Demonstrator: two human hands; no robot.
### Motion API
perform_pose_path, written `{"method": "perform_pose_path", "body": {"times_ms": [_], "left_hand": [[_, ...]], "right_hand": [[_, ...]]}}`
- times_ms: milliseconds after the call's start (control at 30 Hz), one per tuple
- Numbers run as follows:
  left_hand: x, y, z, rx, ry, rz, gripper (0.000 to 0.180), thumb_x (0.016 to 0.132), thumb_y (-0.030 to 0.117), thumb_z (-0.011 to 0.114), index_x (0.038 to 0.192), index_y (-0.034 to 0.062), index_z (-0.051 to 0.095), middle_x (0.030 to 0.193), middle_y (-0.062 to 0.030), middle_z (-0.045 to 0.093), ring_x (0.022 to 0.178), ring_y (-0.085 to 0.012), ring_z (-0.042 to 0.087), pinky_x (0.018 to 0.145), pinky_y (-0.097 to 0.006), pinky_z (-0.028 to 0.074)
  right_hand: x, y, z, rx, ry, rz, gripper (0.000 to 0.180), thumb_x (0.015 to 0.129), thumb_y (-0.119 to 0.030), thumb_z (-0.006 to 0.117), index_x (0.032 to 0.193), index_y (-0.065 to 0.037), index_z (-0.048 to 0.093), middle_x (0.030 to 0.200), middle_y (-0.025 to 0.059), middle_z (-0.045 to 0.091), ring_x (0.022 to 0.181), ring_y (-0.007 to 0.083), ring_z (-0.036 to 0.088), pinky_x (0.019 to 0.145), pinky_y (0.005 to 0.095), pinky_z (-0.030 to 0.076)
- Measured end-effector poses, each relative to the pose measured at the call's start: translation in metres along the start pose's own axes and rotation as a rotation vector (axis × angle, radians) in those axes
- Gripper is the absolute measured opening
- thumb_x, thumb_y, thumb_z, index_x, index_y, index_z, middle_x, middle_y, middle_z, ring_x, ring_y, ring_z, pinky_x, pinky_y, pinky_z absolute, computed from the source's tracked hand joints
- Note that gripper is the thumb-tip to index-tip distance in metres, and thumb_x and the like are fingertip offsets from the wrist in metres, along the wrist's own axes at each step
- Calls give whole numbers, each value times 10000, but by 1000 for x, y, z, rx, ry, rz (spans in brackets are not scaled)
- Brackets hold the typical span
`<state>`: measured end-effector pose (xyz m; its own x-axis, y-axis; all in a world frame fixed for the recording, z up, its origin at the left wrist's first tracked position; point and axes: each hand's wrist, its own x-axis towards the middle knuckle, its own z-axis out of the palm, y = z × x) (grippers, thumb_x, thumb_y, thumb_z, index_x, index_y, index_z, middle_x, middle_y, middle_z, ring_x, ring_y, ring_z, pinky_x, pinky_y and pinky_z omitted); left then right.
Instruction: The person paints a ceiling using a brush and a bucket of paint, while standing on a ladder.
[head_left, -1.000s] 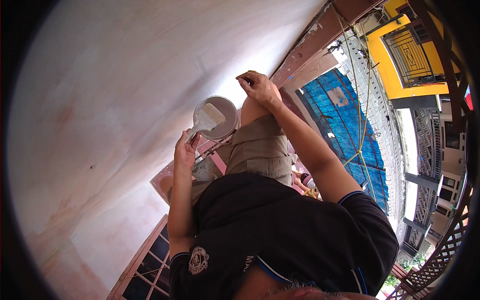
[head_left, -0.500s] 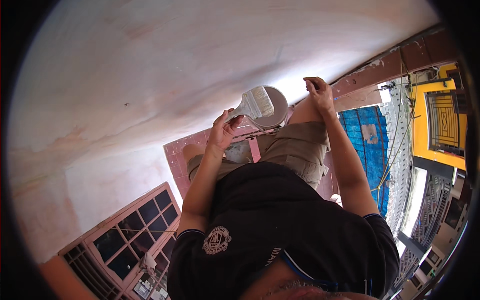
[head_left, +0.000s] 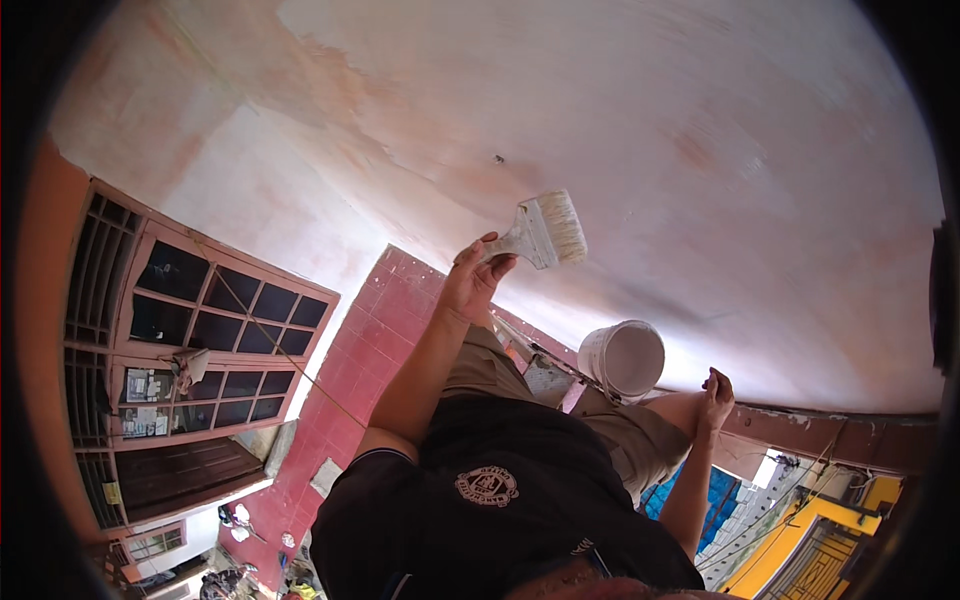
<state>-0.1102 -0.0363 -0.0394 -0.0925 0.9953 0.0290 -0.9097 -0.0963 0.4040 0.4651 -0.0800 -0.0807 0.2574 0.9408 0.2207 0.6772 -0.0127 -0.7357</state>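
A wide flat paintbrush [head_left: 548, 230] with a whitish, paint-smeared handle and pale bristles is in my left hand [head_left: 474, 275]. My fingers and thumb close around its handle, and the bristles point right, just in front of the patchy wall [head_left: 420, 110]; I cannot tell if they touch it. Farther right, my right hand [head_left: 715, 400] is raised beside my bent knee, near the wall's lower edge. Its fingers are loosely bent and apart, with nothing visible in them. Between the hands, close to my legs, stands a white bucket [head_left: 592, 352], tilted in view; its contents are unclear.
Reddish floor tiles [head_left: 345, 375] stretch along the left, beside a pink-framed window [head_left: 225, 305] with a thin cord across it. Lower right are a blue sheet [head_left: 722, 510], hanging cords and a yellow structure [head_left: 775, 560]. A small dark spot [head_left: 498, 159] marks the wall.
The view has swung toward the left, showing more window and floor. The brush has moved up from in front of the bucket's rim to before the wall, still in my left hand.
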Motion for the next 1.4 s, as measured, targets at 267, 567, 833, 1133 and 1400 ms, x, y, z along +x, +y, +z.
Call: {"method": "perform_pose_path", "body": {"times_ms": [267, 567, 833, 1133, 1400], "left_hand": [[23, 181, 2, 272, 53, 574, 424, 1059, 184, 587, 1379, -81, 504, 1309, -254, 627, 1212, -354, 643, 1115, -418, 525], [55, 314, 22, 609, 180, 790, 452, 1024, 121, 645, 1352, -159, 510, 1282, -253, 634, 1171, -347, 669, 1084, -425, 556], [87, 360, 24, 716, 182, 724, 454, 1001, 133, 687, 1327, -153, 552, 1257, -241, 649, 1131, -331, 687, 1063, -410, 573], [141, 406, 7, 779, 352, 989, 436, 974, 169, 735, 1271, -129, 621, 1190, -190, 698, 1048, -260, 717, 996, -361, 605], [163, 392, 22, 1240, 703, 1122, 337, 961, 276, 758, 1235, 79, 751, 970, -51, 743, 908, -106, 682, 828, -226, 507]], "right_hand": [[8, 11, 6, -15, -25, -17, 237, 1015, -194, 614, 1094, -9, 738, 783, 82, 687, 672, 150, 635, 642, 308, 531], [4, 3, 12, -37, -78, -33, 226, 992, -172, 614, 1069, -4, 742, 777, 80, 691, 652, 157, 636, 624, 316, 532], [6, 0, 14, -135, -108, -19, 200, 968, -127, 614, 1039, 1, 751, 767, 84, 692, 643, 162, 638, 620, 322, 530], [7, 8, 16, -181, -154, 52, 178, 936, -110, 648, 1041, -21, 761, 894, 126, 748, 715, 208, 700, 676, 351, 569], [9, 10, 18, -184, -168, 45, 182, 937, -114, 645, 1040, -19, 762, 932, 135, 749, 758, 223, 707, 699, 355, 572]]}}
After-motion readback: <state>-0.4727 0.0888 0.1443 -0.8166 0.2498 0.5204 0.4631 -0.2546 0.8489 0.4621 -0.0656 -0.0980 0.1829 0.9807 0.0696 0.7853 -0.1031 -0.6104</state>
